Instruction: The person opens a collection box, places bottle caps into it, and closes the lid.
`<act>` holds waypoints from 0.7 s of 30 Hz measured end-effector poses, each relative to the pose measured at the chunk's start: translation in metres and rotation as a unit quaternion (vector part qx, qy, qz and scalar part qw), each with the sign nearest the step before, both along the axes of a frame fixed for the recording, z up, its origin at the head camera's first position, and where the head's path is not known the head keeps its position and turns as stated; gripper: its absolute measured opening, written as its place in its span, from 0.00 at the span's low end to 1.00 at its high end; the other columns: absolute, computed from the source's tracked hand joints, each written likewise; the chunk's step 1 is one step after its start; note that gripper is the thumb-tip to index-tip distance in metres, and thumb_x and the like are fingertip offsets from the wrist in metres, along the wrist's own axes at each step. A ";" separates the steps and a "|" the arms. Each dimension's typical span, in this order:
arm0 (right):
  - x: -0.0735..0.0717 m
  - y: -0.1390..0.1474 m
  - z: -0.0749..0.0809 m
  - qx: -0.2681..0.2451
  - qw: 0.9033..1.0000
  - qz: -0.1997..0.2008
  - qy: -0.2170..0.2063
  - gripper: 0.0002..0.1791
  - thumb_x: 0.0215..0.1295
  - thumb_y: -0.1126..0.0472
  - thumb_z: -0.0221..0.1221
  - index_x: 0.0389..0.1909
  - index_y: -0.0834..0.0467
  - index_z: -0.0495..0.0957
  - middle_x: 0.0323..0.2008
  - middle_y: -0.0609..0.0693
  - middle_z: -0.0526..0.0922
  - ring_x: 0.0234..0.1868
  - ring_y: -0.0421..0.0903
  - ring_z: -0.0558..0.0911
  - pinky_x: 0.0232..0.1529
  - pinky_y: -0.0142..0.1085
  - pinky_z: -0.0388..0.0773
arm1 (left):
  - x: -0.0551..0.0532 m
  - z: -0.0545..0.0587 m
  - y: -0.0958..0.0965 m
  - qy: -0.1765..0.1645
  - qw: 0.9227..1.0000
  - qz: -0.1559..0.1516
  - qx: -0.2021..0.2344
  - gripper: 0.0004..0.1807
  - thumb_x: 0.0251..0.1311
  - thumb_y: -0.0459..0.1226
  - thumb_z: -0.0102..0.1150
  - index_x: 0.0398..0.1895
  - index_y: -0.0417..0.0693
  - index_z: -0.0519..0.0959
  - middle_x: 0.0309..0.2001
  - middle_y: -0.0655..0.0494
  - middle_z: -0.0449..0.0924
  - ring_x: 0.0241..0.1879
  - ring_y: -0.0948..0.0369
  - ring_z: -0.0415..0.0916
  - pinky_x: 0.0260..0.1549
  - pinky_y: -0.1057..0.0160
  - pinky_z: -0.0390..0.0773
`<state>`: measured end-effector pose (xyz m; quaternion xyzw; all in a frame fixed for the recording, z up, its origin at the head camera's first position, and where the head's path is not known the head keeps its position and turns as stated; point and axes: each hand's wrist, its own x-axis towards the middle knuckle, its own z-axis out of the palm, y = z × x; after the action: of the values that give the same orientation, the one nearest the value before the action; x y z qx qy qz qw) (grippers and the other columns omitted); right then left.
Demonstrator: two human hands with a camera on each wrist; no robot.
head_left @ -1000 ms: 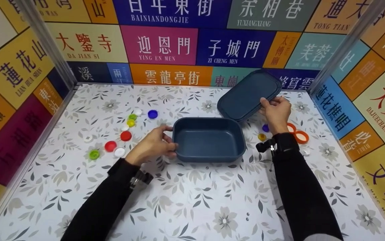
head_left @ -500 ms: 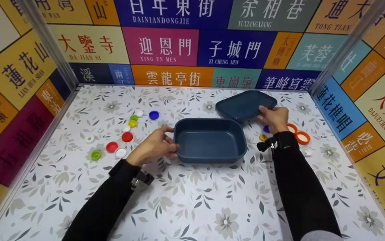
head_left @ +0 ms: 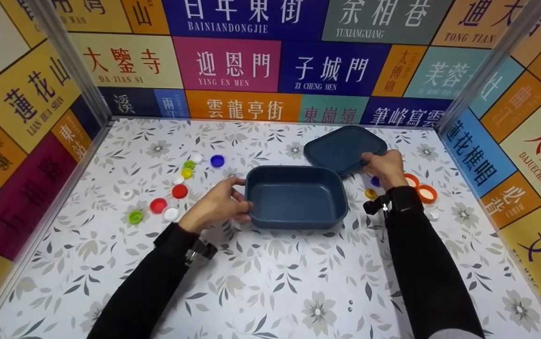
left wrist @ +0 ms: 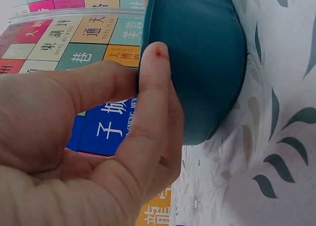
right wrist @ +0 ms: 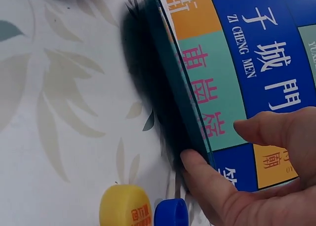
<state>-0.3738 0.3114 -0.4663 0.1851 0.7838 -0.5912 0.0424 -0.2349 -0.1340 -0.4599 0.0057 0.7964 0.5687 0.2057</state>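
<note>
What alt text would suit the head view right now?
A person's left hand holds an open dark-blue box on a floral tabletop while the right hand touches a matching lid behind it to the right. Small colored caps lie on either side.

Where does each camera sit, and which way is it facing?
Head: on the person's head, facing forward and down at the box, lid and table; left hand, right hand and black sleeves show.
Left wrist: on that wrist, facing the box's side, the sign wall turned sideways; the left hand shows.
Right wrist: on that wrist, facing the lid, a yellow cap and a blue cap; right hand shows partly.
Shared: head and left wrist views both show the box and left hand.
</note>
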 end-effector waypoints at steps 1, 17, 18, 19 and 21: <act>0.001 0.000 0.000 0.011 1.000 0.002 0.000 0.37 0.87 0.57 0.63 0.84 0.75 0.66 0.78 0.70 0.78 0.71 0.57 0.89 0.76 0.41 0.88 | -0.001 0.000 0.000 0.000 1.000 0.000 0.001 0.41 0.76 0.29 0.73 0.88 0.43 0.67 0.50 0.45 0.81 0.34 0.59 0.91 0.48 0.56 0.98; 0.013 0.009 0.000 0.111 0.993 0.040 -0.012 0.48 0.85 0.52 0.62 0.92 0.73 0.54 0.82 0.70 0.76 0.75 0.56 0.82 0.83 0.45 0.81 | 0.002 0.001 -0.001 0.007 1.000 -0.006 0.007 0.42 0.76 0.30 0.72 0.89 0.41 0.65 0.49 0.45 0.82 0.35 0.57 0.92 0.49 0.54 0.99; 0.014 0.010 -0.001 0.112 0.993 0.041 -0.009 0.48 0.85 0.51 0.62 0.92 0.72 0.55 0.80 0.69 0.79 0.72 0.54 0.84 0.79 0.41 0.84 | 0.002 0.001 -0.001 0.007 1.000 -0.006 0.005 0.42 0.75 0.30 0.72 0.89 0.41 0.65 0.49 0.45 0.82 0.35 0.57 0.92 0.49 0.54 0.99; 0.014 0.010 -0.001 0.112 0.993 0.040 -0.005 0.47 0.85 0.51 0.62 0.92 0.71 0.57 0.78 0.68 0.81 0.69 0.51 0.87 0.74 0.38 0.86 | 0.002 0.001 -0.001 0.008 1.000 -0.005 0.002 0.42 0.75 0.30 0.72 0.89 0.41 0.66 0.49 0.45 0.82 0.35 0.57 0.92 0.49 0.54 0.98; 0.016 0.010 -0.001 0.113 0.993 0.040 0.010 0.45 0.84 0.52 0.63 0.91 0.70 0.59 0.76 0.68 0.84 0.64 0.48 0.90 0.65 0.31 0.88 | 0.001 0.001 0.000 0.008 1.000 -0.005 -0.002 0.42 0.75 0.30 0.73 0.88 0.41 0.66 0.50 0.45 0.82 0.35 0.57 0.92 0.49 0.53 0.98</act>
<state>-0.3581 0.3215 -0.4678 0.1513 0.8527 -0.4987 0.0364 -0.2337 -0.1343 -0.4592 0.0138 0.7993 0.5659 0.2018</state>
